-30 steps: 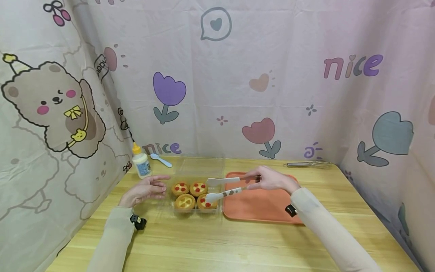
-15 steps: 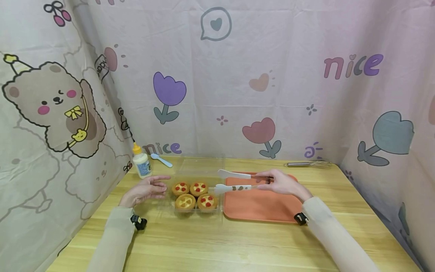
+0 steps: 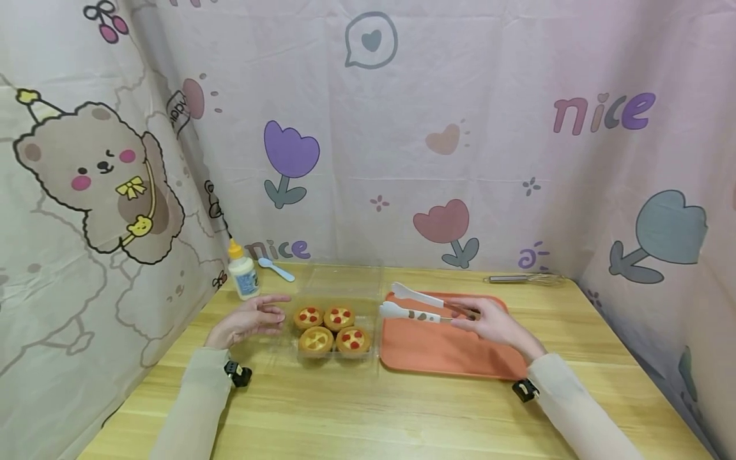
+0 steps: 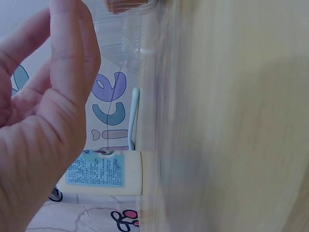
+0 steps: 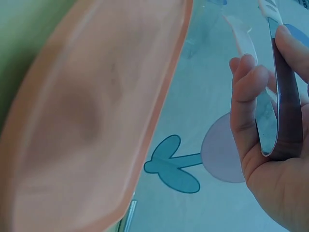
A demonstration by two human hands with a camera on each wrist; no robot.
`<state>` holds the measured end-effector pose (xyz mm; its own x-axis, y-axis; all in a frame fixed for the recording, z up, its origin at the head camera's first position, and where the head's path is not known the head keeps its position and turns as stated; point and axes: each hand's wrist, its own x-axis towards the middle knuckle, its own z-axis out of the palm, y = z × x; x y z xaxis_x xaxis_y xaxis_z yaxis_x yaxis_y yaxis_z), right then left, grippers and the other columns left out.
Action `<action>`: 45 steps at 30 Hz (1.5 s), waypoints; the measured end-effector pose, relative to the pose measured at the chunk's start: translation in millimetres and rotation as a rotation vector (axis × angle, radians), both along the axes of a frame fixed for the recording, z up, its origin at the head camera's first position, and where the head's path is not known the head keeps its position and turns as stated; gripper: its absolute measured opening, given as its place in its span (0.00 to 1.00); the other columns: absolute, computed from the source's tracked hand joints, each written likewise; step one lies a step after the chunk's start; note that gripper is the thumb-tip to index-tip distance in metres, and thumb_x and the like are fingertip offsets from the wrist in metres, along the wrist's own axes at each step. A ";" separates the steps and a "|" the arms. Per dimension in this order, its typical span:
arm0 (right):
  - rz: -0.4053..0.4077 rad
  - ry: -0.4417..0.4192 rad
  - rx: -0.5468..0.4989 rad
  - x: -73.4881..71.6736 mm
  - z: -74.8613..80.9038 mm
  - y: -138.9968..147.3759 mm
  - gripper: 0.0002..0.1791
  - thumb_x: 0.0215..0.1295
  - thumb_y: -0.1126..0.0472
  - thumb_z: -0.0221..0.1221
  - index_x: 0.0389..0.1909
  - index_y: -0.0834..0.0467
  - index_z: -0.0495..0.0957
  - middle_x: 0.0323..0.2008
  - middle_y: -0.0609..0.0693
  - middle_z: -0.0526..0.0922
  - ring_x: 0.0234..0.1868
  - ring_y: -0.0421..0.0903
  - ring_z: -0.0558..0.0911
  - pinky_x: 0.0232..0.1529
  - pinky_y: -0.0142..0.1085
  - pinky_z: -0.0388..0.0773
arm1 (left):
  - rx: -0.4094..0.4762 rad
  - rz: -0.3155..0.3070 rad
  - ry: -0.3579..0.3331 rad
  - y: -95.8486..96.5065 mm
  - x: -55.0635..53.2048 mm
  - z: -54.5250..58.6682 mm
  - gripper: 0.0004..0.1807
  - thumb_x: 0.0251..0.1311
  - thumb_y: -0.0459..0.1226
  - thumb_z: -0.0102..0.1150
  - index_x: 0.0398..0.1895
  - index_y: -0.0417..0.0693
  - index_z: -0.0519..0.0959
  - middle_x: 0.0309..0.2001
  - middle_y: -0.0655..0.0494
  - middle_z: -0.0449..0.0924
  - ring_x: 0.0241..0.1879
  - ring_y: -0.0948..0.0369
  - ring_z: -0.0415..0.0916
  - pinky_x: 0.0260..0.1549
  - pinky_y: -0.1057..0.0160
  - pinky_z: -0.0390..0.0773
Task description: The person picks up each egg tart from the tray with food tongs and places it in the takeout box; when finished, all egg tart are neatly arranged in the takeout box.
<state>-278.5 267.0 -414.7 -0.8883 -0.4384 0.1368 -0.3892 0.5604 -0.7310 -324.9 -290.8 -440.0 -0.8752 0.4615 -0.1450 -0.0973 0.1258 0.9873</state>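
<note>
My right hand [image 3: 487, 324] grips white-tipped metal tongs [image 3: 415, 314] above the orange tray [image 3: 448, 352]. The tongs' arms stand apart with nothing between them, tips pointing left. Up close in the right wrist view, thumb and fingers of the right hand [image 5: 270, 121] hold the tongs' metal bend [image 5: 289, 116]. Left of the tray, a clear plastic box [image 3: 345, 279] lies open and bears several egg tarts [image 3: 353, 340], most with red pieces on top. My left hand [image 3: 247, 319] is beside the box's left edge, fingers loosely bent; whether it touches the box I cannot tell.
A white bottle with a yellow cap [image 3: 244, 276] stands behind the left hand. Near the wooden table's [image 3: 345, 415] back edge lie a light blue spoon [image 3: 277, 269] and, at right, a metal whisk [image 3: 526, 278]. Printed curtains [image 3: 368, 128] rise at the back and sides.
My right hand has drawn the tongs right, away from the front right tart and over the tray. The tarts stay in the box. My left hand keeps its place.
</note>
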 end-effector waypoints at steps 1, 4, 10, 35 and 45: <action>0.000 0.004 -0.014 0.1 -2.2 2.3 0.30 0.64 0.46 0.63 0.66 0.49 0.73 0.60 0.55 0.80 0.42 0.46 0.83 0.17 0.36 0.78 | -0.001 -0.001 0.001 0.0 -0.3 -0.3 0.36 0.65 0.25 0.53 0.74 0.34 0.52 0.49 0.42 0.76 0.48 0.51 0.79 0.54 0.49 0.82; 0.007 0.025 -0.040 0.2 -6.8 9.5 0.29 0.64 0.48 0.63 0.66 0.50 0.73 0.60 0.57 0.79 0.43 0.48 0.83 0.17 0.37 0.79 | -0.008 -0.002 0.006 -0.2 -1.2 -0.8 0.36 0.65 0.25 0.53 0.74 0.34 0.53 0.49 0.42 0.76 0.48 0.51 0.79 0.52 0.50 0.83; -0.011 0.025 -0.043 1.6 -8.9 22.3 0.29 0.66 0.50 0.62 0.66 0.54 0.73 0.59 0.60 0.79 0.32 0.56 0.80 0.20 0.36 0.80 | -0.023 0.010 0.011 -0.1 -2.6 -0.6 0.36 0.64 0.24 0.53 0.74 0.35 0.53 0.50 0.41 0.76 0.48 0.51 0.79 0.52 0.51 0.83; -0.339 -0.012 0.010 18.1 -17.1 68.5 0.31 0.66 0.51 0.62 0.65 0.64 0.72 0.54 0.67 0.79 0.26 0.46 0.80 0.24 0.35 0.81 | 0.019 -0.011 0.016 -3.3 0.0 -3.9 0.35 0.66 0.26 0.54 0.74 0.33 0.53 0.49 0.45 0.76 0.47 0.53 0.79 0.54 0.49 0.82; -0.411 -0.060 -0.141 25.2 -20.0 96.0 0.36 0.70 0.53 0.59 0.68 0.73 0.62 0.55 0.73 0.76 0.34 0.46 0.86 0.35 0.36 0.87 | 0.024 -0.020 0.013 -2.6 -2.4 -4.6 0.35 0.65 0.26 0.54 0.74 0.34 0.53 0.49 0.45 0.77 0.48 0.54 0.79 0.55 0.49 0.81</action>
